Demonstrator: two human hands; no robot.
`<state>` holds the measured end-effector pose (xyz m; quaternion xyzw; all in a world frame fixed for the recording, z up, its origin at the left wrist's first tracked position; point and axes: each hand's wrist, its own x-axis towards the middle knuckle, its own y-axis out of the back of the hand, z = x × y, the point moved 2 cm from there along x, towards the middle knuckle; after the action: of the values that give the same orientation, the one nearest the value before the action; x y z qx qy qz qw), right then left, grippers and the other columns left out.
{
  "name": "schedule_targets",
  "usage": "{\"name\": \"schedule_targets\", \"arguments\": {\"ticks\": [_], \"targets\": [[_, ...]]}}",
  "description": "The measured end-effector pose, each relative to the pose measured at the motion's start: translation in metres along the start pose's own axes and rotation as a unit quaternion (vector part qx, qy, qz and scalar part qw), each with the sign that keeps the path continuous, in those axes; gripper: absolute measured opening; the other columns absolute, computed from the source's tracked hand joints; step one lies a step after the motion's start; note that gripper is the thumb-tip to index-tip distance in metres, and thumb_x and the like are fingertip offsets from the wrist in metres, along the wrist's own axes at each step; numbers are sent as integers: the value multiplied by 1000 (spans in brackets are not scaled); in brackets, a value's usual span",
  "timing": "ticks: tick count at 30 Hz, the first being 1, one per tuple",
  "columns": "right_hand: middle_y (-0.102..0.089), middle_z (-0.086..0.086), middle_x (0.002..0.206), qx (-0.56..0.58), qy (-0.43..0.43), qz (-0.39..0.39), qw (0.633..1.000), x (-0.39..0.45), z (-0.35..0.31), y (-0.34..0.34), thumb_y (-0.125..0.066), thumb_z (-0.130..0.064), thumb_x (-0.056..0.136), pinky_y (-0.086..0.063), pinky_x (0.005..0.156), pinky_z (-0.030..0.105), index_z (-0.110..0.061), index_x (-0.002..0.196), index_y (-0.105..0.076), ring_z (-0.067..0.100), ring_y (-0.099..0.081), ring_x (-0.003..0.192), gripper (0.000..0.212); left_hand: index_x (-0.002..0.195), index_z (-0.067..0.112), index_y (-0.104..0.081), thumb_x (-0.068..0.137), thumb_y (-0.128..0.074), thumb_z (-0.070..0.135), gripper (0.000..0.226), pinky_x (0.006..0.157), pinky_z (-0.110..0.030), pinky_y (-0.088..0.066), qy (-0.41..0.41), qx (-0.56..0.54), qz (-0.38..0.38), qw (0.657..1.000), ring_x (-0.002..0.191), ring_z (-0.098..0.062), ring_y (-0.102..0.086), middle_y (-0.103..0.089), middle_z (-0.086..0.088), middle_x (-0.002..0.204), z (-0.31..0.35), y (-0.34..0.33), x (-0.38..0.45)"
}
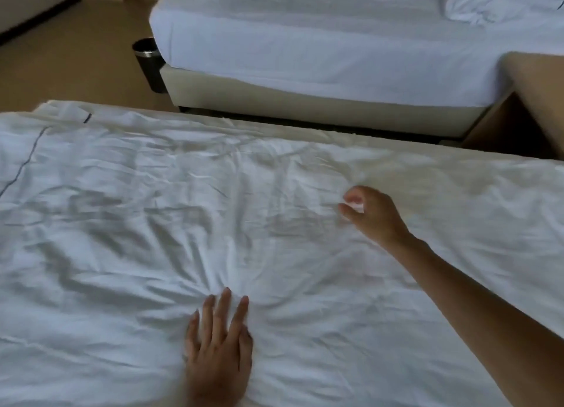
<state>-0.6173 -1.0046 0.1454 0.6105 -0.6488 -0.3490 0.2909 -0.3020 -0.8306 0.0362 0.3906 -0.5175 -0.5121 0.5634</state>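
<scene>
**Item 1, duvet cover** point(213, 208): white, creased all over. Spread flat on the near bed, which runs parallel to the far bed point(305, 46) w/ a narrow strip of floor betw. them. Thin dark piping line point(29, 159) on the cover's end, the end toward the far bed's foot corner.

**Item 2, left hand** point(218, 336): palm down, fingers straight & slightly spread, pressing flat on the cover. Creases fan out from the fingertips point(226, 293). Sits on the cover's side well away from the far bed.

**Item 3, right hand** point(370, 214): arm stretched out toward the far bed, hand approx. mid-cover. Fingers curled; thumb & forefinger pinch a bit of the white cloth. Some motion blur, so finer detail of the hold can't be told.

**Item 4, far bed**: white fitted sheet, beige base, wrinkled. Landmark for the rest.

**Item 5, pillow** point(503, 0): white, crumpled, lying on the far bed at its head end.

**Item 6, bin** point(148, 61): dark, round, metal rim. Stands on the floor just beside the far bed's foot corner, partly hidden behind it.

**Item 7, bedside unit** point(537, 101): tan, against the far bed's head end, near side.

**Item 8, floor** point(61, 70): tan, beyond the far bed's foot.
</scene>
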Motion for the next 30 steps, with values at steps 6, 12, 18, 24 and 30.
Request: {"name": "schedule_targets", "arguments": {"ticks": [6, 12, 18, 24, 30], "targets": [[-27, 8, 161, -118, -52, -34, 991, 130, -30, -6, -56, -66, 85, -10, 120, 55, -19, 155, -15, 23, -20, 150, 94, 137, 30, -55, 83, -44, 29, 55, 108, -51, -33, -5, 11, 4, 1000, 139, -29, -42, -46, -5, 150, -4, -18, 6], [-54, 14, 138, -245, -86, -128, 957, 130, -27, -38, -33, -86, 80, -27, 110, 60, -17, 146, -33, 36, -49, 127, 96, 142, 33, -46, 82, -46, 30, 60, 112, -52, -26, -5, -11, -22, 1000, 142, -30, -38, -43, -5, 153, -9, -20, 2], [-47, 3, 150, -209, -75, -217, 951, 89, -43, -25, -41, -104, 48, -26, 112, 55, -31, 146, -33, 37, -42, 137, 122, 143, 33, -47, 84, -45, 32, 59, 114, -51, -25, -1, -20, -28, 999, 143, -29, -35, -39, -3, 155, -7, -17, 1], [-70, 6, 104, -234, 34, -118, 965, -2, -88, 5, -65, -45, 85, -48, 78, 35, -22, 117, -64, 31, -64, 92, 39, 141, 36, -51, 91, -47, 34, 50, 116, -47, -24, -8, -57, -16, 998, 144, -25, -34, -42, 1, 154, -5, -1, 3], [-66, 0, 90, -219, 122, -98, 963, -151, -148, 32, -58, -22, 83, -49, 74, 36, -39, 125, -56, 30, -60, 82, 45, 131, 30, -56, 91, -57, 39, 41, 113, -24, -29, 120, -486, -215, 839, 143, -21, -36, -52, 6, 143, -20, 54, 11]]}}
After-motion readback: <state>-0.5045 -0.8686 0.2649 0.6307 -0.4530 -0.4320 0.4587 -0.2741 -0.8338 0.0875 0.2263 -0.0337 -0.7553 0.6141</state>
